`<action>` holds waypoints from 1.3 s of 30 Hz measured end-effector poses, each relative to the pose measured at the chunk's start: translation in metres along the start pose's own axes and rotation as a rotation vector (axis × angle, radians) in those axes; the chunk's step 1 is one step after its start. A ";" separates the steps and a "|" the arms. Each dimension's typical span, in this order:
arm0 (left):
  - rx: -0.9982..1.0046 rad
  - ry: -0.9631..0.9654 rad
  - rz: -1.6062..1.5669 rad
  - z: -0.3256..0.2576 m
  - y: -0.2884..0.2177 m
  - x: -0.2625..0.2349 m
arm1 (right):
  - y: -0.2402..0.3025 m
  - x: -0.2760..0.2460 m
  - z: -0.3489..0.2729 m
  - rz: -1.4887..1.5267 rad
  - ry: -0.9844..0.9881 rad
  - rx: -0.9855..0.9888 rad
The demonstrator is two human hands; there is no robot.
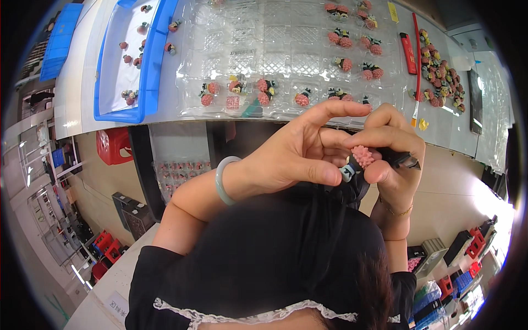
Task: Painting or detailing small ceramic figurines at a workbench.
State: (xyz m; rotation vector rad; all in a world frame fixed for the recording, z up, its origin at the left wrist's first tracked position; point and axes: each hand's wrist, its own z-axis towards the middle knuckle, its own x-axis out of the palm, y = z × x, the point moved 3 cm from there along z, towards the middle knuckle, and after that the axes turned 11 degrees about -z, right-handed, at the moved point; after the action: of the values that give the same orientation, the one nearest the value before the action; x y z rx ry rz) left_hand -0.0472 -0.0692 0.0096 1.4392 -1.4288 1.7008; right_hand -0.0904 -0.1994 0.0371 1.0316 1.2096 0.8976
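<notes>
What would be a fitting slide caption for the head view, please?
Left hand and right hand meet at a small pink-topped figurine, near a clear plastic tray of similar pieces.

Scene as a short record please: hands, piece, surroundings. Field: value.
left hand: thumb out by the figurine's pale end; contact unclear
right hand: thumb and forefinger at its pink part
dark item: by right hand, kind unclear
figurine: bumpy pink part, dark middle, pale end
trays: clear plastic, partly filled with similar pink pieces
blue bin: left of trays, a few pieces inside
pile: loose pieces, right of trays
red cutter: between trays and pile, beside red brush
</notes>
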 end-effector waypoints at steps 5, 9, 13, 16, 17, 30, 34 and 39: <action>-0.019 -0.013 -0.016 0.000 0.000 0.000 | 0.000 0.002 0.001 -0.025 0.022 -0.035; -0.026 0.004 -0.016 0.000 -0.002 -0.001 | -0.001 0.002 0.000 0.070 0.011 -0.026; -0.027 -0.006 0.002 -0.001 -0.003 0.001 | -0.004 0.001 0.001 0.067 0.014 -0.044; -0.020 0.004 0.005 -0.001 -0.003 0.001 | -0.002 -0.001 0.001 0.106 0.050 -0.088; -0.015 0.007 0.000 -0.001 -0.003 0.001 | -0.001 -0.001 0.002 0.106 0.049 -0.091; -0.075 -0.018 -0.112 -0.002 -0.007 0.006 | 0.002 0.000 0.001 0.179 0.032 -0.014; -0.067 -0.019 -0.097 -0.002 -0.006 0.008 | 0.006 -0.001 0.001 0.124 -0.024 -0.035; -0.026 0.050 -0.146 -0.002 -0.003 0.006 | 0.010 -0.002 0.000 -0.030 -0.067 -0.161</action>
State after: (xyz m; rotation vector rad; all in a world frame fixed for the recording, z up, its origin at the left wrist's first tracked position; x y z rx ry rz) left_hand -0.0470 -0.0673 0.0163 1.4402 -1.2824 1.6100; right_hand -0.0906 -0.1988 0.0473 0.9046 1.0761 0.9144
